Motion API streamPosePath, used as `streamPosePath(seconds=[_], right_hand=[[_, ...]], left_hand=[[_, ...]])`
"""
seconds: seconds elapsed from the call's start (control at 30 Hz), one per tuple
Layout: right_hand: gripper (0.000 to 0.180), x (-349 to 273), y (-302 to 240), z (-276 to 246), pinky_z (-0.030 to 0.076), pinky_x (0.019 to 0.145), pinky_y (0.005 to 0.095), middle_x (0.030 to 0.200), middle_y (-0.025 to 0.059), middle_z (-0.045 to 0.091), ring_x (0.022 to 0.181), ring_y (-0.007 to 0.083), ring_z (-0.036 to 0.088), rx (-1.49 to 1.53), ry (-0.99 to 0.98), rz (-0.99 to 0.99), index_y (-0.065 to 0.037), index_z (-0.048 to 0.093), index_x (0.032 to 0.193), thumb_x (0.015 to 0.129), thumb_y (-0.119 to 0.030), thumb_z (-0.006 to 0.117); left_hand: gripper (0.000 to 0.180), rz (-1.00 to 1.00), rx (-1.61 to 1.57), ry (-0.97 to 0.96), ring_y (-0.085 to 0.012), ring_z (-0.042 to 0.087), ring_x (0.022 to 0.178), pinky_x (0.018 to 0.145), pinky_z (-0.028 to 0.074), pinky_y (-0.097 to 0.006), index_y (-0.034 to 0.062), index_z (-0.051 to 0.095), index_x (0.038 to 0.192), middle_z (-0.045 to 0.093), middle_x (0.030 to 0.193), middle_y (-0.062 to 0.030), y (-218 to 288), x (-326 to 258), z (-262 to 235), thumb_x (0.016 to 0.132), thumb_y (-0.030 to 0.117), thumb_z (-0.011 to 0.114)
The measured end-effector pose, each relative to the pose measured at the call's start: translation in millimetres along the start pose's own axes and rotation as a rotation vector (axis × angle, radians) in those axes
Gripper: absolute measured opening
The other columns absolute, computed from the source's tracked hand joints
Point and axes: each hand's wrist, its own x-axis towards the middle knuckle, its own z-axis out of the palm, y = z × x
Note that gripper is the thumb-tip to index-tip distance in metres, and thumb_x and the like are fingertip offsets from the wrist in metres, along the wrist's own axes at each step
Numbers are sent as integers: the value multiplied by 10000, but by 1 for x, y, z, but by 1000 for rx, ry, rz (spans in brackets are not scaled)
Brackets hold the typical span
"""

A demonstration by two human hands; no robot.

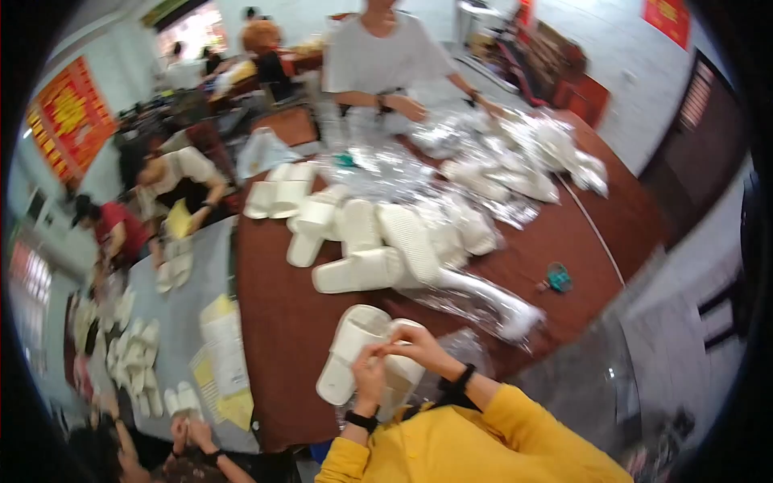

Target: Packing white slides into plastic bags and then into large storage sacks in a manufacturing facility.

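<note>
My left hand (369, 377) and my right hand (420, 351) meet at the near edge of the brown table, their fingers pinched together. Anything between the fingertips is too small to make out. Just beneath them lies a pair of cream slippers: the left slipper (339, 377) shows almost whole, while my hands partly cover the right slipper (404, 372). Clear plastic (467, 348) lies beside the pair. Beyond it is a loose pile of cream slippers (358, 270), some with their textured soles turned up.
Plastic-wrapped slippers (515, 165) heap at the far side, where a person in a white shirt (386, 56) stands. A teal object (558, 278) and a white cord (594, 228) lie at the right. On the left, a grey table (211, 266) holds more slippers and yellow papers, with people working around it.
</note>
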Motion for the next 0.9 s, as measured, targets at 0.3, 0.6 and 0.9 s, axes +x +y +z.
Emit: streamPosePath(seconds=[0.3, 0.6, 0.9], right_hand=[[133, -10, -7, 20, 481, 777, 238, 869, 24, 625, 832, 90, 588, 318, 54, 97, -32, 601, 886, 866, -112, 706], [132, -15, -17, 10, 516, 824, 262, 962, 57, 637, 911, 121, 615, 215, 124, 24, 18, 626, 985, 902, -83, 646], [124, -14, -16, 12, 529, 777, 260, 939, 47, 637, 879, 113, 619, 136, 151, 52, 15, 628, 983, 898, -74, 644]], left_hand=[[81, -16, 14, 63, -110, 579, 839, 775, 485, -249, -6, 606, 971, 611, 912, -25, -8, -9, 4, 965, 44, 542], [43, -9, 23, 100, -141, 589, 740, 683, 473, -273, -21, 622, 911, 634, 794, -64, 20, 1, 11, 899, 11, 596], [36, 30, 154, 65, -135, 593, 715, 661, 474, -271, -5, 632, 907, 643, 789, -56, 24, 1, 8, 889, 21, 615]])
